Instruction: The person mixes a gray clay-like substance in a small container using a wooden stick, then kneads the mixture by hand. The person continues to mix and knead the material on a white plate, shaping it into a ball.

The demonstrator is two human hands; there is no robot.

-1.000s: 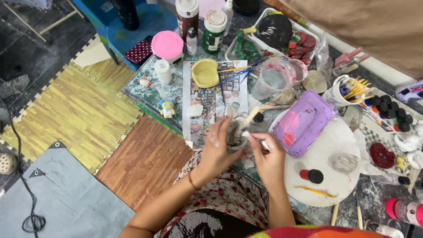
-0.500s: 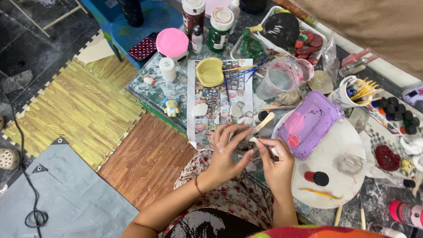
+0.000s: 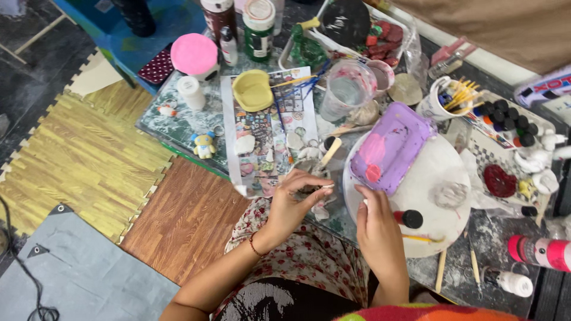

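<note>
At the near edge of the cluttered table, the left hand pinches a small pale figure between curled fingers. Just beside it, the right hand rests loosely closed on the rim of a white round board; whether it grips anything cannot be told. A purple tray lies on that board.

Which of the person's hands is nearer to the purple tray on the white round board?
Right. The right hand rests on the white round board just below the purple tray. The left hand is farther off, to the tray's lower left, pinching a small pale piece.
</note>
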